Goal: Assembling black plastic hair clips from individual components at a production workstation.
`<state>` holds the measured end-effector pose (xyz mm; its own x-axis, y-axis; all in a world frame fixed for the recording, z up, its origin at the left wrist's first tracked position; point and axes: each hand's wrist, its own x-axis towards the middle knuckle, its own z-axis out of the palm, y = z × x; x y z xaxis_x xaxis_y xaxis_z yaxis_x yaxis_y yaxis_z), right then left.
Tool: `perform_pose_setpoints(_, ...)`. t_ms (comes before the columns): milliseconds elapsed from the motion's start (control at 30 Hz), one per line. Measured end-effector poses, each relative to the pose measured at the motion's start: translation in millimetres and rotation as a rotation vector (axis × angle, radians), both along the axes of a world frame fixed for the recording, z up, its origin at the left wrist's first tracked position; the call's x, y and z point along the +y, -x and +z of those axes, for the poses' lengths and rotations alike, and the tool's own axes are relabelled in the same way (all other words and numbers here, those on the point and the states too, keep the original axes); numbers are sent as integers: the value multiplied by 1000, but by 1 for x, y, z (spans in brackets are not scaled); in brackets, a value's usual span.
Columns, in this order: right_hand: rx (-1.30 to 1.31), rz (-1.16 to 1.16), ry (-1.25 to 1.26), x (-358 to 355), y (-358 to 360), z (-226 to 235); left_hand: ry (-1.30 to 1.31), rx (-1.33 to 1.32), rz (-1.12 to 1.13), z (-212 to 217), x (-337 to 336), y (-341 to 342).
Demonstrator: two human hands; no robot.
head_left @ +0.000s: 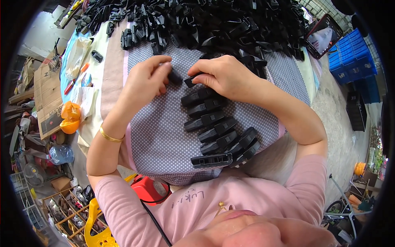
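My left hand [148, 80] has its fingers curled, with a short black plastic piece [175, 77] between them. Opposite it, my right hand [224, 78] pinches another small black part [189, 82] between thumb and fingers. The two parts are close but apart. Below my right hand, several similar black plastic pieces [212, 122] lie in a slanting row on a grey-and-white patterned cloth [160, 136]. One longer black piece [211, 160] lies across the near end of that row. Their exact kind is unclear.
A large heap of black plastic parts [214, 26] covers the table's far side. On the right are a phone [324, 36] and blue crates [352, 55]. Oranges [70, 117] and a red-handled tool [69, 87] lie at the left edge. A red object [150, 190] stands below the table.
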<state>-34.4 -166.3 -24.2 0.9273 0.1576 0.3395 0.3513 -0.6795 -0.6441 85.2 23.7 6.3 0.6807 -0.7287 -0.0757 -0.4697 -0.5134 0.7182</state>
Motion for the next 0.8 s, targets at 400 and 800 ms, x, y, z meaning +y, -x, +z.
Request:
perform_pose_setpoints(400,-225,-118,307,-11,5,8,28,-413,-212,-6,3,11)
perform_pose_setpoints(800,-143,-143,291,-5,12,13,11,-244,-229,3,4,17)
